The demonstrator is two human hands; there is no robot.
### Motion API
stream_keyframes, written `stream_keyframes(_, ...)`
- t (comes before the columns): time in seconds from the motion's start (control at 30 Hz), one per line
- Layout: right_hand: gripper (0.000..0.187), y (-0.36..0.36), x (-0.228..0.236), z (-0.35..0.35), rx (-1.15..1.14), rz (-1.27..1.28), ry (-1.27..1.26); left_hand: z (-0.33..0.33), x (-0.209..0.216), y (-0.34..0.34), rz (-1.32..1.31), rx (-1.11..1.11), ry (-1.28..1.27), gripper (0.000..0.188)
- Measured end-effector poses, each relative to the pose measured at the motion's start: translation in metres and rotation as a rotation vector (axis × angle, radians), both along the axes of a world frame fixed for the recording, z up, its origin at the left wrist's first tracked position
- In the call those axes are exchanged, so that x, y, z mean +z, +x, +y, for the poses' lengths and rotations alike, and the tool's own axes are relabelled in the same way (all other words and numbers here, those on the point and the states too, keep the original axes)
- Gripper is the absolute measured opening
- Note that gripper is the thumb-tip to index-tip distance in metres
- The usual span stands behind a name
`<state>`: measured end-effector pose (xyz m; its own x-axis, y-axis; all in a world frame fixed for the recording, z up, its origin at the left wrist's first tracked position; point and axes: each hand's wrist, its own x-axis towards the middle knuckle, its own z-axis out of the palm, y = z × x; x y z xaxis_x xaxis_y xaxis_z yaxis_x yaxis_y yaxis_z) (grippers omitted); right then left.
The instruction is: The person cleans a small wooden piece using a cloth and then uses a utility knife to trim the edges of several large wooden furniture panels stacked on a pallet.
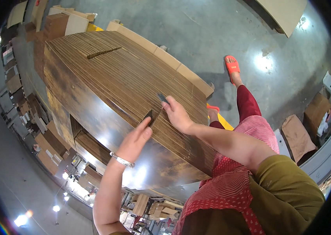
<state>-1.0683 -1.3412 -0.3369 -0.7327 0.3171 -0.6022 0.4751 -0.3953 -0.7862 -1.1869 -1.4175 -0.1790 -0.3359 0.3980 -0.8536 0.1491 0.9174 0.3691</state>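
On top of the big stack of thin brown wood-grain panels standing on edge [126,74], near its front corner, both hands work at a small gap between the sheets. The left hand [136,141], with a silver bangle [122,160] at the wrist, has its fingers extended and pressed together, pinching the corner of a dark panel [148,116] that sticks up slightly from the stack. Just beside it, the right hand [178,115] rests on the panel edges with fingers curled around a small dark flat piece [162,97], whose tip shows beyond the fingertips; what that piece is cannot be made out. Farther back on the stack, a short section of panels [103,52] stands raised above the rest. Along the far side of the stack runs a row of plain tan cardboard boxes [161,55], and beyond its far corner more brown cartons [61,23] are piled. Right of the stack lies grey concrete floor [220,31], where the person's foot in an orange sandal [232,65] stands, and flattened brown cardboard [298,135] lies farther right. Left of the stack, shelves of small boxes [14,90] are blurred and bent by the lens. The stack's near face is glossy, with glare hiding its lower part.
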Motion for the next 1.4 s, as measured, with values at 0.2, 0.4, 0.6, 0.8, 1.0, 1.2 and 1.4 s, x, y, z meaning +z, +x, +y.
stream_keyframes(0.2, 0.022, 0.002, -0.01, 0.0, -0.122, -0.077, -0.228, 0.076, -0.034, -0.011, 0.035, -0.545, -0.241, 0.033)
stream_keyframes(0.4, 0.021, 0.007, 0.001, 0.007, -0.011, -0.114, -0.209, 0.061, -0.065, -0.012, 0.104, -0.668, -0.309, 0.033)
stream_keyframes(0.6, 0.02, 0.005, 0.004, 0.008, 0.048, -0.115, -0.127, 0.078, -0.073, -0.009, 0.048, -0.828, -0.482, 0.036)
stream_keyframes(0.8, 0.021, 0.004, 0.004, 0.004, 0.01, -0.127, -0.091, 0.072, -0.078, -0.011, 0.096, -0.733, -0.507, 0.031)
stream_keyframes(1.0, 0.022, 0.002, 0.007, -0.001, -0.017, -0.136, -0.091, 0.068, -0.074, -0.012, 0.088, -0.677, -0.5, 0.03)
stream_keyframes(1.2, 0.023, 0.008, -0.005, 0.002, -0.037, -0.18, -0.186, 0.048, -0.038, -0.022, -0.08, -0.375, -0.239, 0.043)
stream_keyframes(1.4, 0.022, 0.005, -0.004, -0.001, -0.04, -0.082, -0.13, 0.052, -0.012, -0.002, -0.102, -0.335, -0.401, 0.071)
